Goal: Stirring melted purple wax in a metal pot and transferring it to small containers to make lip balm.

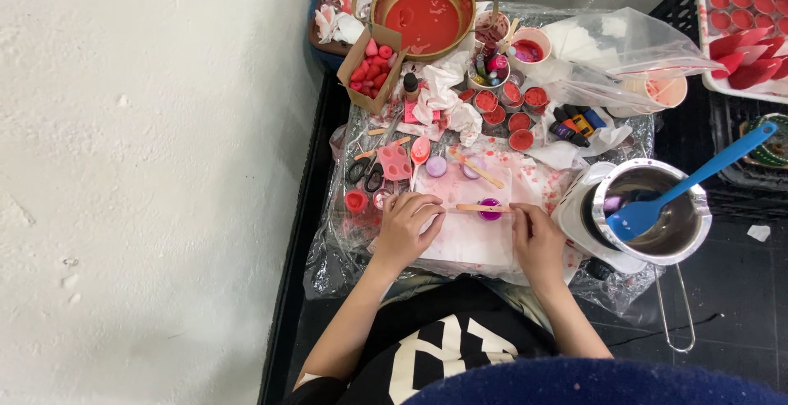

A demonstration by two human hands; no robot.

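Head view. The left hand [408, 226] and the right hand [535, 237] lay near the front edge of the counter [328, 249], which was covered in clear plastic sheeting. Between them a wooden stick [484, 207] lay level across a small purple cup [490, 210]. The left grip was curled, its fingertips pinching the stick's left end; the right grip met the stick's right end with thumb and forefinger (how tightly it closed could not be told). Cup and stick sat on a white, pink-stained paper sheet [468, 237] at the middle of the front edge.

Just behind the sheet lay a second wooden stick [476, 169], a pale purple disc [436, 166], a pink spoon [419, 152] and scissors [367, 171] toward the left edge. A cluster of small red-filled cups [509, 105] stood at the counter's middle. At the back edge stood a large bowl of red liquid [424, 11], with a cardboard box of red pieces [372, 64] to its left. At the right edge a metal melting pot [657, 208] held a blue spatula [689, 183]. A clear plastic bag [616, 52] lay behind the pot, toward the back right corner.
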